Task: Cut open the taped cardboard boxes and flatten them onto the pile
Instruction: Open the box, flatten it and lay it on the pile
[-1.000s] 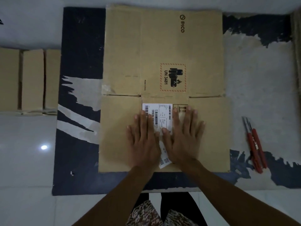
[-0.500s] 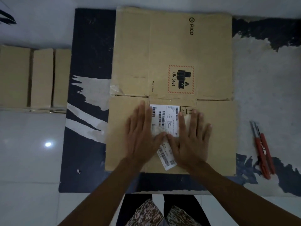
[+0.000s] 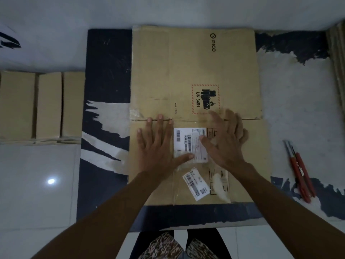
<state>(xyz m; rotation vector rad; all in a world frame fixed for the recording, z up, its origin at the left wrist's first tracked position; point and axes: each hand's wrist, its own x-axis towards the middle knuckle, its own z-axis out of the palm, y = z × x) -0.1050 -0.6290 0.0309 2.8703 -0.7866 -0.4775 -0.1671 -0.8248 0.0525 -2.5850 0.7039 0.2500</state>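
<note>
Cardboard: flattened box [image 3: 196, 71] lies flat on a dark mat [image 3: 108, 71] on the floor, straight ahead of me; printed panel far, labelled panel near

Handling guess: light and stiff across the panels, floppy at the creases; I judge it slides easily on the mat, so I would take it by two opposite edges, not by the middle

Weak spots: white shipping label [image 3: 188, 143] and a smaller loose-looking label [image 3: 196, 186] near my edge; tape residue there may snag

Left hand [image 3: 158, 144]: palm down on the near panel, fingers straight and spread, tips at the crease line, thumb on the shipping label's lower edge; it presses and grips nothing

Right hand [image 3: 225, 141]: over the right side of the label, fingers extended toward the hazard print; blurred, so I cannot tell whether it touches the board; it holds nothing

Arms: both reach forward from below, forearms converging on the panel's middle

Waiting stock: three boxes [image 3: 37, 105] stand in a row to the left, well apart from the mat

Tool: red cutter [image 3: 300, 172] lies on the floor to the right, untouched, well apart from my right hand

Stage: I judge this box is being pressed flat
</note>
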